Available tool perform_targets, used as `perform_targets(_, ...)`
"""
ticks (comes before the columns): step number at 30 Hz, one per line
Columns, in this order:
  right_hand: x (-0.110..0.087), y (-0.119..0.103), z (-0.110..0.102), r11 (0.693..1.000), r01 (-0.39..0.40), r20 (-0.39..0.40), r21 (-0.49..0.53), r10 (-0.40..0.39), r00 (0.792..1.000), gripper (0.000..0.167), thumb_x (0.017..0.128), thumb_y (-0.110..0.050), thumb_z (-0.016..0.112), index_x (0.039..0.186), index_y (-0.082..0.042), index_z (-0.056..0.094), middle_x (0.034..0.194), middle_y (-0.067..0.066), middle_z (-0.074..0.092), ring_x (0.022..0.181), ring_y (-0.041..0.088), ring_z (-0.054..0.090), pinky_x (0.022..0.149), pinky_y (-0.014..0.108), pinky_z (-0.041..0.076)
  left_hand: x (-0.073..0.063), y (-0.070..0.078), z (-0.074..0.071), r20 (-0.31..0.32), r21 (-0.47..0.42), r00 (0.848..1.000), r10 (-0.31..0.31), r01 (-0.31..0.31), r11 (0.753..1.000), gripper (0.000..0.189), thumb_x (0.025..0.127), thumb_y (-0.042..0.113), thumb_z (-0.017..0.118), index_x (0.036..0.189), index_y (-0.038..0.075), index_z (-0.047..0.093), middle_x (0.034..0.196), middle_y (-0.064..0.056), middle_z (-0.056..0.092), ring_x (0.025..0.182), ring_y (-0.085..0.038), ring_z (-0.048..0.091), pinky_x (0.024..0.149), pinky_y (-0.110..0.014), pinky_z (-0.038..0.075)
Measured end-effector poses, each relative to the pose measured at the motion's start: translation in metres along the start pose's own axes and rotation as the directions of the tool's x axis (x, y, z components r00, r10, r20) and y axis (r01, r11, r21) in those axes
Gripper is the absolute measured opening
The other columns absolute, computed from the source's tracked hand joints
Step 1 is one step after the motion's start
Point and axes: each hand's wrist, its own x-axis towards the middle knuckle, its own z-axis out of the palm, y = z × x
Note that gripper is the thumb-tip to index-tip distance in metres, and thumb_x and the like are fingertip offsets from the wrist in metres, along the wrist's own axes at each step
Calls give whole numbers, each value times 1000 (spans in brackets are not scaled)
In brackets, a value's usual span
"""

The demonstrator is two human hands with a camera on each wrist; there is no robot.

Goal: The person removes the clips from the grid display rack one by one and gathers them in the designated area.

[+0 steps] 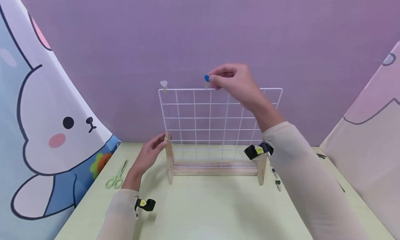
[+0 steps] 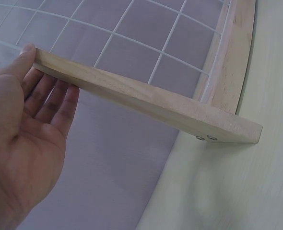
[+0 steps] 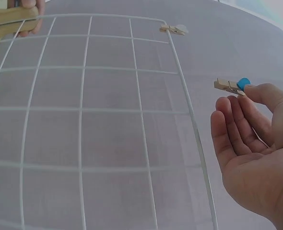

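Note:
My right hand (image 1: 240, 83) pinches a small wooden clothespin (image 3: 225, 85) with a blue heart (image 1: 207, 78) between thumb and fingers. In the right wrist view it is apart from the top wire of the white wire grid (image 1: 210, 103). On that wire's left corner, a clothespin with a white heart (image 1: 164, 83) is clipped upright. Down at the left side, my left hand (image 1: 149, 155) holds the top of the grid's wooden side post (image 2: 108, 85). Its thumb lies on one face and its fingers curl behind the other.
Light green scissors (image 1: 116, 177) lie on the table at the left. Two clothespins, one with a green heart (image 1: 277, 182) and one with a dark blue top (image 1: 273, 171), lie right of the stand. Some black item (image 1: 321, 156) lies farther right. A purple cloth backdrop (image 1: 125, 59) hangs behind.

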Motion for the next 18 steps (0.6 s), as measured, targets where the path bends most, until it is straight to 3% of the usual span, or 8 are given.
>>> perform_targets(7, -27, 7, -21, 991, -63, -3, -119, 63, 998, 20, 96, -27, 76, 109, -12, 77, 100, 7, 78, 93, 20, 72, 92, 30, 59, 0, -1, 0, 12, -7, 1000, 7, -7, 1000, 46, 109, 26, 54, 151, 7, 51, 149, -16, 59, 128, 6, 56, 105, -9, 46)
perform_targets(18, -80, 35, -56, 962, -126, -5, -242, 128, 992, 27, 96, -33, 76, 112, -12, 77, 96, -2, 79, 92, 17, 72, 87, 21, 58, -1, 1, -3, 7, 9, 1000, -17, 17, 1000, 48, 109, 30, 53, 153, 9, 50, 150, -13, 58, 130, 6, 54, 105, -9, 45)
